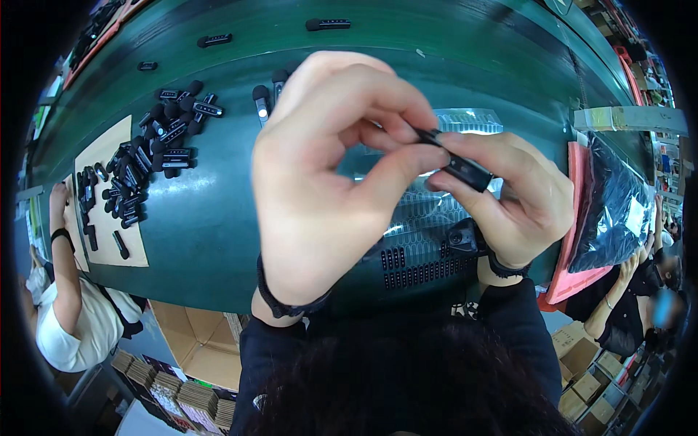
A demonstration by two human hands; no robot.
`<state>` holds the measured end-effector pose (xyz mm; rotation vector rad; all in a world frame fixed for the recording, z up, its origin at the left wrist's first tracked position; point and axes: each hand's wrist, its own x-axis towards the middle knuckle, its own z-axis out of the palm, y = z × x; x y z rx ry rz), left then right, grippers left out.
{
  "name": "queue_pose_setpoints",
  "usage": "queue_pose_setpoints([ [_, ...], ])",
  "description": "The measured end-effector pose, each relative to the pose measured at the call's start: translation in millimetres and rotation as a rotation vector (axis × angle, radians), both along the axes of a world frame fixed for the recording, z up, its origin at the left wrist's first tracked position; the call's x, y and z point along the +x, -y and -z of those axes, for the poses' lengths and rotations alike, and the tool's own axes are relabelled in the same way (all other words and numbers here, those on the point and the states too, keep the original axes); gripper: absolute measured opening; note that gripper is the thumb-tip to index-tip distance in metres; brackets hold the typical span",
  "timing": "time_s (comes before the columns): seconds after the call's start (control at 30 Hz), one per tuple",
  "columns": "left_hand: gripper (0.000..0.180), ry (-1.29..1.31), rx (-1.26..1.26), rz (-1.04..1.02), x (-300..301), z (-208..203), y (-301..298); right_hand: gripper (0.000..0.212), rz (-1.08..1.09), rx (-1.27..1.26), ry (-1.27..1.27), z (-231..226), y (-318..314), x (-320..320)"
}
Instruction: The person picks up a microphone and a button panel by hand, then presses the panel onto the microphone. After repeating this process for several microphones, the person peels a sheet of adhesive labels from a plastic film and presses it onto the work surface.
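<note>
In front of me, above the green table, both hands meet on a small black clip-on microphone. My right hand grips its rectangular body between thumb and fingers. My left hand pinches its other end, and the fingertips cover that part. Clear plastic trays lie beneath the hands, partly hidden by them. Rows of small black pieces sit in the nearer tray, beside a black device. Past my left hand lie two microphones with foam tops, partly covered by it.
A pile of black microphones lies at the left, partly on a cardboard sheet. Single ones lie at the far side. A black plastic bag rests on pink foam at right. Co-workers sit at both sides.
</note>
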<state>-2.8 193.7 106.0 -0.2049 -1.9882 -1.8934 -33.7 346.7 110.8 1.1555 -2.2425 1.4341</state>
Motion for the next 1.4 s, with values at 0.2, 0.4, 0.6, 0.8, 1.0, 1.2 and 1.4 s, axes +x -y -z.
queue_pose_setpoints([
  [0.2,0.017,0.309,-0.054,0.223,-11,9,8,0.028,0.037,-0.031,0.22,-2,-10,-5],
  [0.4,0.016,0.11,-0.008,-0.047,-17,31,-9,0.019,0.05,-0.074,0.208,10,1,-14],
  [0.6,0.017,0.15,-0.217,-0.162,-25,43,-1,0.015,-0.017,0.011,0.231,19,3,-46],
  [0.8,0.016,0.194,-0.44,-0.223,-14,57,-6,0.019,-0.024,-0.061,0.9,83,-22,-192],
  [1.0,0.018,0.333,-0.529,0.334,42,63,-35,0.028,0.533,0.491,0.655,107,-40,-219],
  [1.2,0.02,0.408,-0.537,0.52,68,111,-42,0.03,-0.021,0.413,-0.439,54,-25,-107],
  [1.4,0.024,0.449,-0.412,0.526,62,107,-27,0.085,-0.392,0.874,0.138,91,-77,54],
])
